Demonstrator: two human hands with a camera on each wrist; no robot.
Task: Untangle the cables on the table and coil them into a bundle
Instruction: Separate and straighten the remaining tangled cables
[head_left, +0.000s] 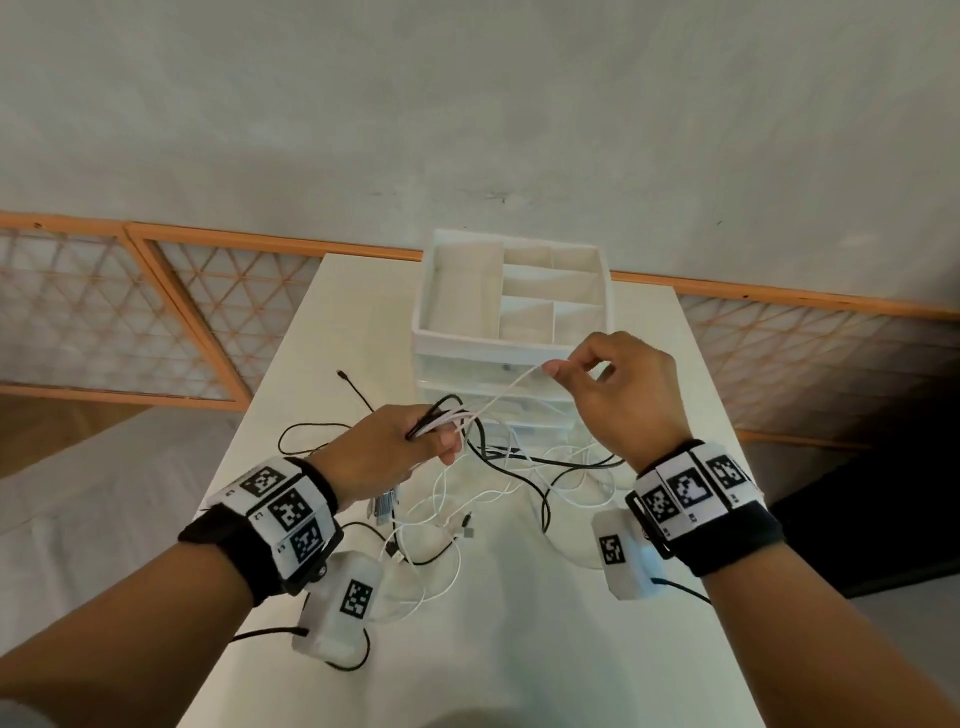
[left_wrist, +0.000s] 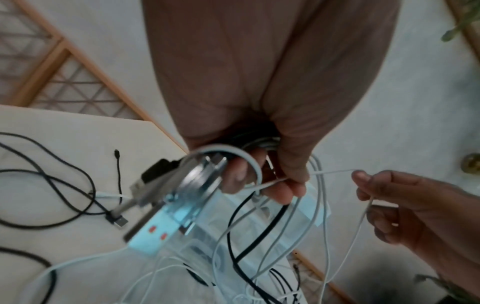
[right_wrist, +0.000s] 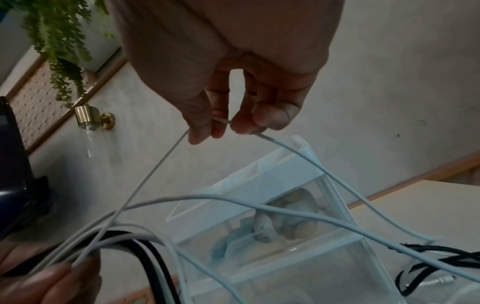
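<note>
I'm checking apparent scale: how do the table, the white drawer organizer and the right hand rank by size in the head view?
1. table
2. white drawer organizer
3. right hand, though it sits nearer the camera, so its true size against the organizer is unsure.

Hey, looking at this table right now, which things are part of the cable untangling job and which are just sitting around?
Part of the job:
- white cable, pinched by the right hand
- gathered cable loops, gripped by the left hand
- loose black and white cables on the table

Just lying about:
- white drawer organizer
- hanging plant
- brass wall fitting
</note>
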